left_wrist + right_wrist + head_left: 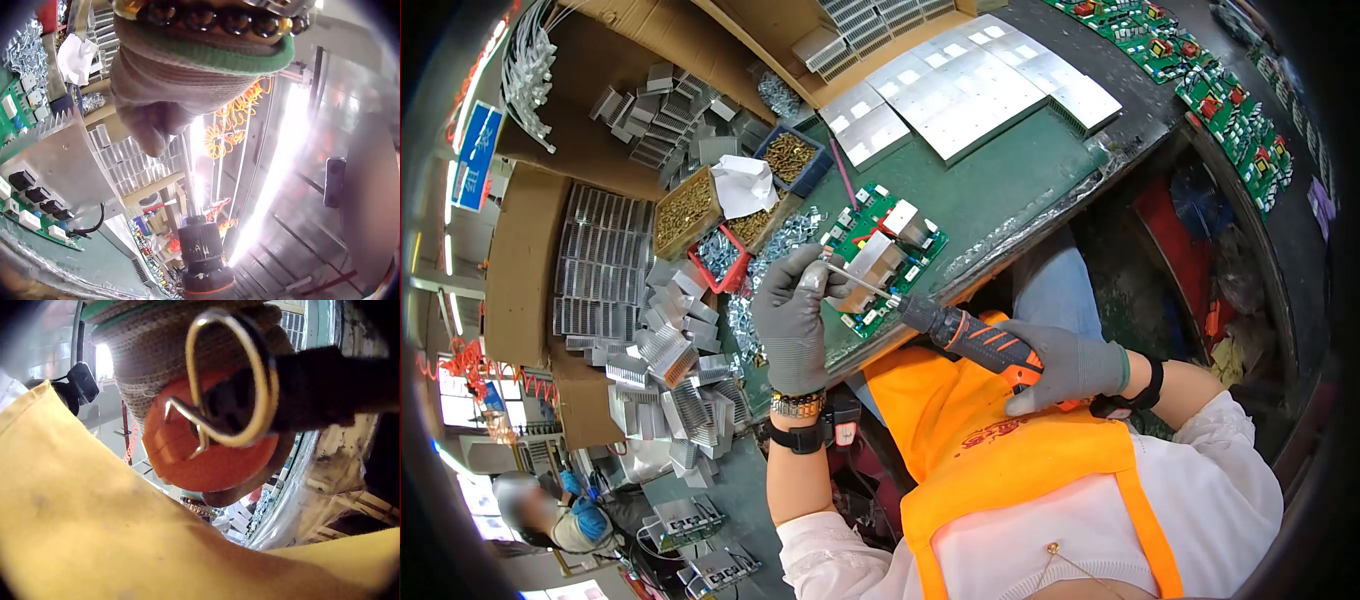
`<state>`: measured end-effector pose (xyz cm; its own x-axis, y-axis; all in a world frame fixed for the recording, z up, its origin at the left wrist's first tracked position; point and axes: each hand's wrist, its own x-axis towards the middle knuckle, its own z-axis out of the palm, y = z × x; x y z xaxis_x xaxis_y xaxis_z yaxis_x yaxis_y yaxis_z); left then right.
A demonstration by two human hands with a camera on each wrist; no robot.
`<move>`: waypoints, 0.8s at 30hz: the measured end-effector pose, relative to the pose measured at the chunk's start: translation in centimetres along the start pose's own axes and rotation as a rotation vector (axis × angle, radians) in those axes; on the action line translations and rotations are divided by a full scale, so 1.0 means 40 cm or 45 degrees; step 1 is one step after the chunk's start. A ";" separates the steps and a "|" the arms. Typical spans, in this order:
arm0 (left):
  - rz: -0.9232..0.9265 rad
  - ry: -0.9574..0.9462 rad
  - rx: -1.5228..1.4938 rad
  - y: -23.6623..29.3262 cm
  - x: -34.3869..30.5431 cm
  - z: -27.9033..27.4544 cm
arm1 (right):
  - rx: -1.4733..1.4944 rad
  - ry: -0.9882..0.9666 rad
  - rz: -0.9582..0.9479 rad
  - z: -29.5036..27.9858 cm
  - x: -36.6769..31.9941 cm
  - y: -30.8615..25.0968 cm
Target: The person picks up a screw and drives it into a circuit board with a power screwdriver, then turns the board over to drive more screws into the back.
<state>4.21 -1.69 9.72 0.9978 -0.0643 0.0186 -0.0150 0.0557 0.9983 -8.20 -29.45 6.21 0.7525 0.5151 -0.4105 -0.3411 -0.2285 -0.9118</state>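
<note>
My gloved right hand (1072,362) grips an orange and black cordless screwdriver (972,340) over my lap. Its long bit (862,283) points left across a green circuit board (928,243). At the bit's far end, my gloved left hand (793,318) pinches the tip between thumb and fingers, which hide whatever small part sits there. A silver heat sink (874,262) stands on the board below the bit; its flat face and the black components beside it show in the left wrist view. In the right wrist view, a metal hook (265,394) sits at the screwdriver's orange base (219,469).
Bins of brass screws (685,212) and a red tray of silver parts (720,262) stand beyond my left hand. Loose heat sinks (668,355) pile up at left. Flat metal plates (960,95) lie at the back, more circuit boards (1235,105) at right. Another person (580,520) is at lower left.
</note>
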 end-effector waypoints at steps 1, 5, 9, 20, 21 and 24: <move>-0.001 -0.004 0.000 -0.002 -0.001 0.001 | 0.028 0.005 0.006 0.003 -0.002 0.006; 0.048 -0.012 0.024 -0.009 -0.007 0.005 | 0.038 0.013 0.003 0.007 -0.009 0.010; 0.074 -0.026 0.016 -0.011 -0.017 0.007 | 0.047 0.002 0.012 0.004 -0.019 0.012; 0.598 -0.047 0.533 -0.035 -0.045 0.029 | 1.016 -0.579 0.119 -0.011 -0.044 0.048; 0.446 -0.084 0.312 -0.040 -0.045 0.036 | 1.025 -0.572 0.126 -0.010 -0.050 0.053; 0.626 -0.185 0.712 -0.050 -0.024 0.038 | 0.825 -0.298 0.126 -0.013 -0.075 0.067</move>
<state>3.18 -3.24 7.80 0.8496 -0.2954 0.4370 -0.5253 -0.3990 0.7516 -11.08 -32.03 4.99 0.5838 0.6987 -0.4135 -0.7242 0.2179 -0.6543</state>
